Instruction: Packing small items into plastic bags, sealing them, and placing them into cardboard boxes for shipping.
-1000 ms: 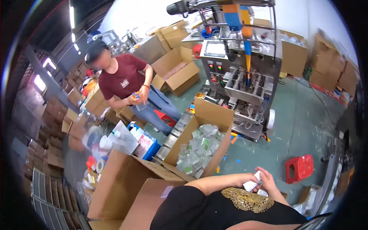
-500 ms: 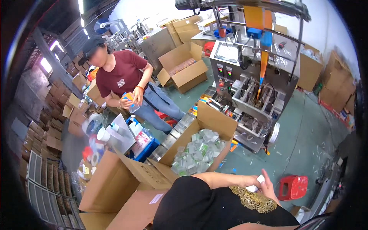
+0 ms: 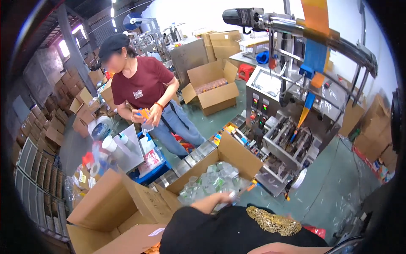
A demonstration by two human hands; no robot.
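Over the near edge of an open cardboard box (image 3: 241, 148), my left hand (image 3: 220, 198) reaches in from my black sleeve. Its fingers look closed, and something small and whitish shows at their tips, too blurred to name. Clear plastic boxes (image 3: 211, 182) with green marks lie heaped in that box, just beyond the hand. Of my right arm only a strip of bare forearm (image 3: 287, 249) shows at the lower edge. My right hand is out of the picture.
A metal machine (image 3: 275, 118) with an orange and blue film strip stands at right. Across the box, a person in a maroon shirt (image 3: 146, 80) handles an orange item. A second open cardboard box (image 3: 105, 211) is at near left, beside a blue bin (image 3: 156, 172).
My left hand has moved left from in front of my chest to the box of plastic boxes. The hands were together around something white; my right hand has left the view. The camera has shifted.
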